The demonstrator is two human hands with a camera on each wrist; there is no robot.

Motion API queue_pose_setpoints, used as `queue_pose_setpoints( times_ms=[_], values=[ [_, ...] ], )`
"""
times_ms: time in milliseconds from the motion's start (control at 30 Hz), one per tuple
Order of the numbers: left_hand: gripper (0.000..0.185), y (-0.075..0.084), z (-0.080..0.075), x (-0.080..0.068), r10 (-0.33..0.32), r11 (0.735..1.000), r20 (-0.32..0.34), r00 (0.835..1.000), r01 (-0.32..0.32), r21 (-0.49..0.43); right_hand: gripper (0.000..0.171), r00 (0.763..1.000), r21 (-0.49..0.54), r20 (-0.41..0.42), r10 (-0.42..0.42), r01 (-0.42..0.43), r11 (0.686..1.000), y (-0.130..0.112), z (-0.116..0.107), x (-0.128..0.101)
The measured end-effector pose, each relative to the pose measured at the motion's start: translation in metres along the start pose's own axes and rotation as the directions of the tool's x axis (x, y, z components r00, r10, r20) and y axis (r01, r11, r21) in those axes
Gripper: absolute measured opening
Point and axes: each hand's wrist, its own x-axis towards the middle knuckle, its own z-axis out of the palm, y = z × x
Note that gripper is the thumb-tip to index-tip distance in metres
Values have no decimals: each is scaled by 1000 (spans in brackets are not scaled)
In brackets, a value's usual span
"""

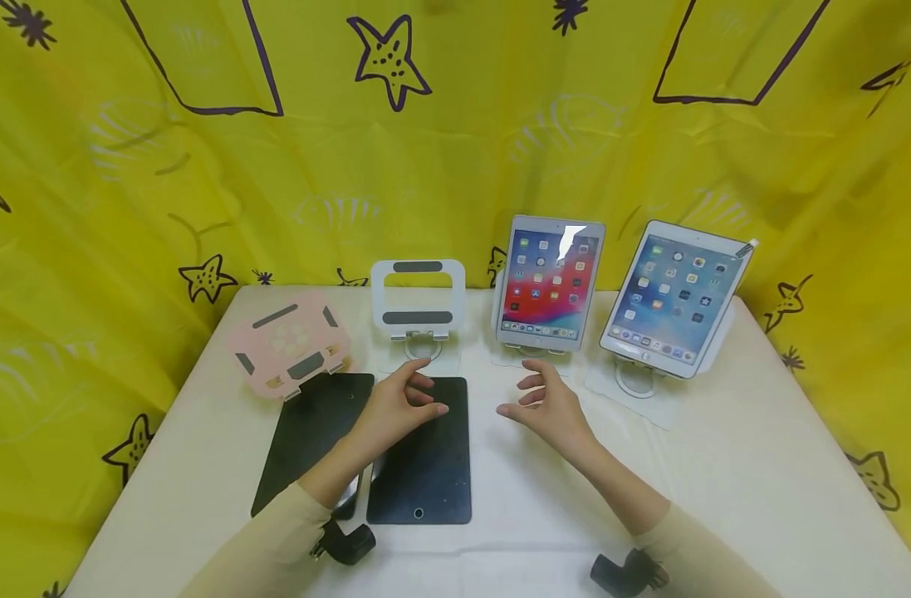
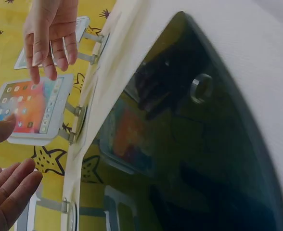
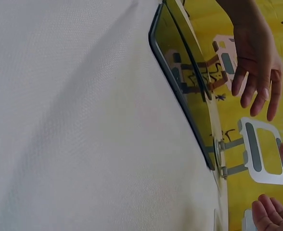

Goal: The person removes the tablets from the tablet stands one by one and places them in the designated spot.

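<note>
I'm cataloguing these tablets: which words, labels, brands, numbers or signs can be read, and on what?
No text is readable.
Red-blue tablet screen: icons show, captions too small to read.
Blue tablet screen: icons show, captions too small to read.
Dark corner tab there: any marking too small.
Elsewhere: no lettering visible.

The plain cream left sleeve [image 1: 264, 540] is ending behind the left grip [image 1: 400, 402]; the right sleeve [image 1: 697, 555] is matching it behind the right grip [image 1: 552, 410]. A bent black left attachment [image 1: 349, 545] is jutting inward behind one, a similar right attachment [image 1: 621, 573] behind the other.
</note>
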Motion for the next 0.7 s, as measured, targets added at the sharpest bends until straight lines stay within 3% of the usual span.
queue_pose_setpoints(
  times_ms=[167,467,700],
  values=[
    [69,7,7,10,21,999,-13,1000,-22,-28,76,997,23,-70,-12,14,1000,0,-7,5],
    [69,27,12,30,50,998,56,997,-47,-52,73,982,39,-173,-82,90,995,-2,-20,10],
    [67,36,20,46,85,993,-6,996,-85,-85,72,927,-26,-296,-231,234,972,4,-27,19]
  ],
)
